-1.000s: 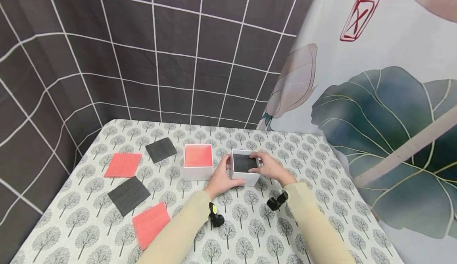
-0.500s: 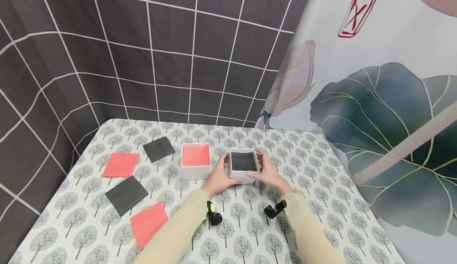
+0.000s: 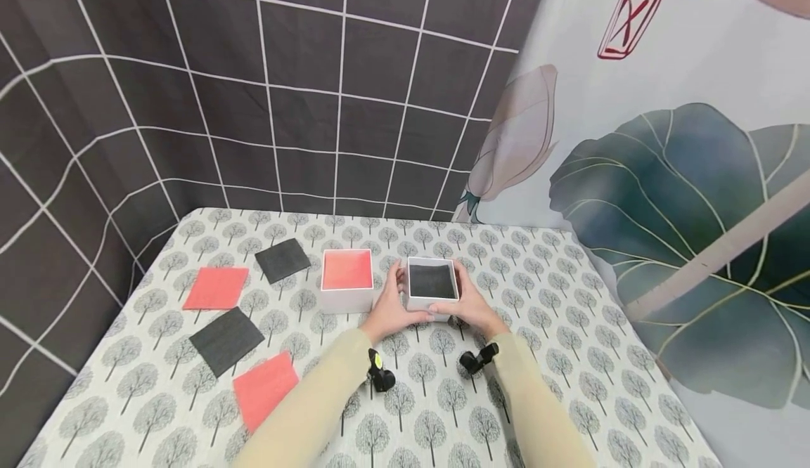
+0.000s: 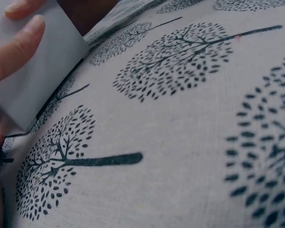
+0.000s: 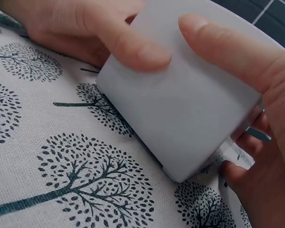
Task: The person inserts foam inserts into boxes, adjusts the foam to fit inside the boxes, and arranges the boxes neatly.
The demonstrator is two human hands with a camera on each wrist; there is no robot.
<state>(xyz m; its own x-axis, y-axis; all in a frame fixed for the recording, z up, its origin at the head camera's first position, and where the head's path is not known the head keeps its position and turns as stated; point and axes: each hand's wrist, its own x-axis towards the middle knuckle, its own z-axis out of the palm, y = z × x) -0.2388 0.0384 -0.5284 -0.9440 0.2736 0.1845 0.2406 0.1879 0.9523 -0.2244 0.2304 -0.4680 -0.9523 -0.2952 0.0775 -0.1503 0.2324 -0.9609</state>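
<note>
Since a second ago, the right hand has shifted from the thin black square sheet to the outside of the smooth, white, square-topped box, which it and the left hand grip just right of the white box showing red inside. Probably light, stiff and slightly slippery (thin walls might dent), it suits holding by opposite sides; its opening faces up, without a clear long axis.

The left box stands between four sheets and the right box.
</note>
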